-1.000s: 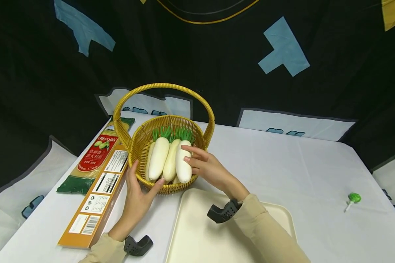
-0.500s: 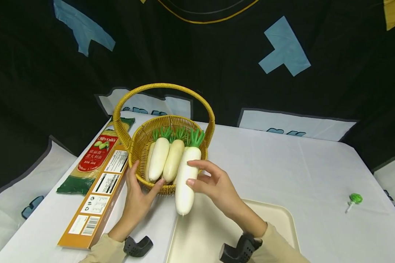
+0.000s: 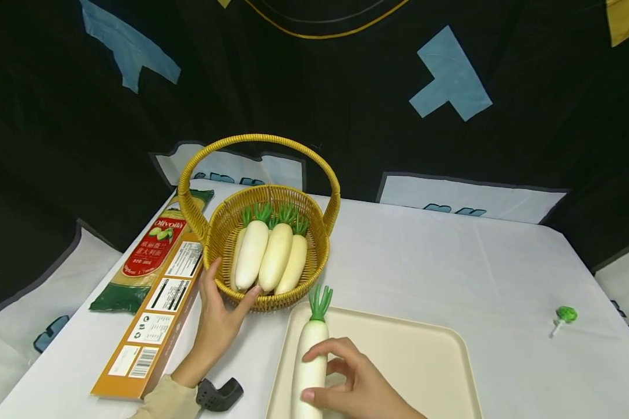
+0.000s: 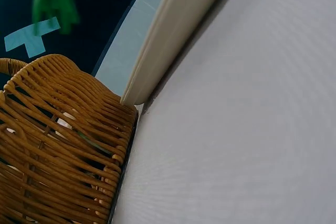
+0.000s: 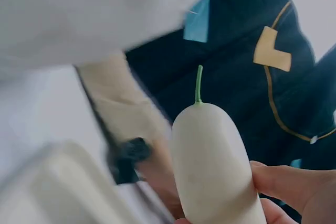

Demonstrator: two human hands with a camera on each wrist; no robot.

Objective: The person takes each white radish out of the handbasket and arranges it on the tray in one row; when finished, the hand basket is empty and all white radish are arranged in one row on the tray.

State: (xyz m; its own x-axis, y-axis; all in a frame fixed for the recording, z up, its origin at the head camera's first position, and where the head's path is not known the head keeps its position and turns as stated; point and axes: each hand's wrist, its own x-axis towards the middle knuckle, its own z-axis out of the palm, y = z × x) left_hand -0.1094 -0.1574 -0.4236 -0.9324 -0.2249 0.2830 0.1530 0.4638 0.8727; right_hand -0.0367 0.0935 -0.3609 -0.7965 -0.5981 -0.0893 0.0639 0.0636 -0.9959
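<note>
In the head view my right hand [image 3: 353, 381] pinches a white radish [image 3: 310, 364] with green leaves between thumb and fingers, over the left part of a cream tray [image 3: 403, 372]. The right wrist view shows that radish [image 5: 212, 161] up close, fingers [image 5: 291, 184] pressing its side. My left hand [image 3: 217, 320] lies spread against the near left rim of a yellow wicker basket [image 3: 320, 256], thumb at its front edge. Several radishes [image 3: 275, 256] lie side by side in the basket. From the left wrist, the basket's woven wall [image 4: 58, 140] shows, but no fingers.
Left of the basket lie an orange box [image 3: 152, 331] with printed labels and a green and red pasta bag [image 3: 154, 247]. A green lollipop [image 3: 566, 314] sits far right on the white table [image 3: 503, 279]. A dark cloth [image 3: 314, 87] hangs behind.
My right hand has taken the rightmost radish out of the basket and carried it toward me, over the tray. The left hand and basket have stayed in place.
</note>
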